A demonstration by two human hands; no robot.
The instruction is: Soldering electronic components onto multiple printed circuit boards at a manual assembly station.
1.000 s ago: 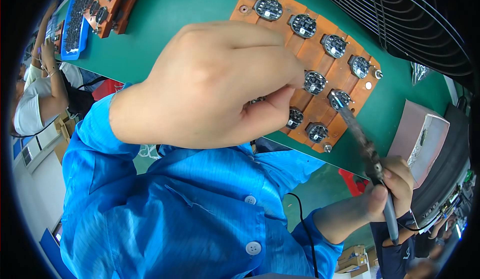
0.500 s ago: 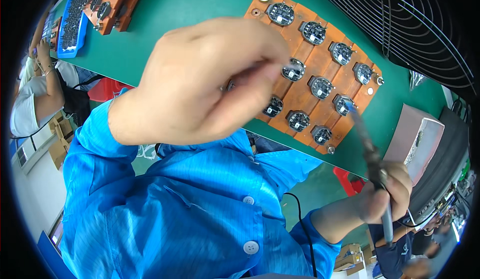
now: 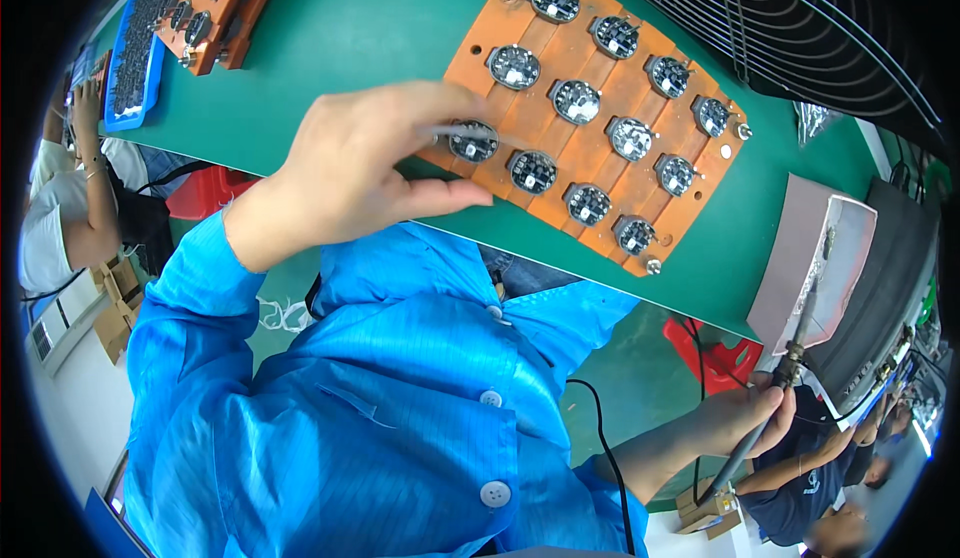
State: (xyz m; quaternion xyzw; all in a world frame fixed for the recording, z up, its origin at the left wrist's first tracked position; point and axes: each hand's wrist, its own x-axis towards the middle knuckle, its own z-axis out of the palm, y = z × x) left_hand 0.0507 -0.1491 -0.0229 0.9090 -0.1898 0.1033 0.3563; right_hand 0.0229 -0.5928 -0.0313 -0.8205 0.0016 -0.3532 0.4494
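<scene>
Fixture, one: an orange-brown board carrier [image 3: 487, 43], lying askew on the green table [image 3: 270, 138] in front of the person. It is fitted with metal posts near several corners.

Round circuit boards [image 3: 575, 102], twelve: dark, speckled with pale components, seated in the carrier in three rows of four.

Left hand [image 3: 370, 163], bare: over the near left end of the carrier, beside the endmost board of the nearest row. Thumb stretched out, well apart from the fingers. A slim silvery strip [image 3: 462, 134] shows at the fingers, blurred — its kind, and whether the fingers grip it, cannot be told.

Right hand [image 3: 755, 423], bare: closed around the soldering iron [image 3: 789, 363], well apart from the carrier. The iron slants up and away from the hand, its front end over a pinkish-brown open box [image 3: 788, 248] with a pale interior.

Surroundings: a black wire fan guard [image 3: 800, 48] at upper right; a crumpled clear bag [image 3: 812, 123] near it; at upper left a blue tray [image 3: 125, 121] of small dark parts, beside a second orange carrier [image 3: 215, 20] bearing dark pieces.

Clothing: one blue shirt [image 3: 380, 448] with pale buttons — worn by the person.
</scene>
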